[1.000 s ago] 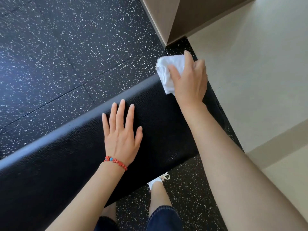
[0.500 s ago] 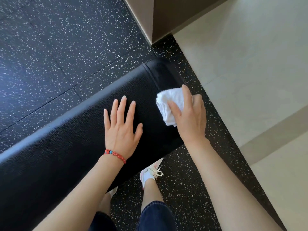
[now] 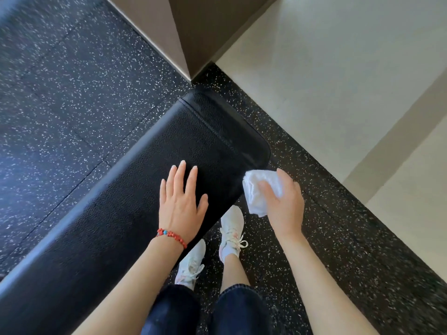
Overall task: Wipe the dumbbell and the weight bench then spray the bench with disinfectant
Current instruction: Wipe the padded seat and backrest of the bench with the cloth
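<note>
The bench (image 3: 135,201) runs from seven o'clock up to one o'clock, so keep the left hand (image 3: 180,201) flat with fingers spread to steady it while the right hand (image 3: 284,205), gripping the cloth (image 3: 256,189) at three o'clock off the pad's near edge, wipes in overlapping strokes.

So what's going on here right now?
A person stands over a long black padded weight bench. The left hand rests flat on the pad, fingers straight. The right hand grips a crumpled white cloth at the bench's near edge, by its rounded end. White sneakers stand on the speckled black rubber floor. No dumbbell or spray bottle shows.
</note>
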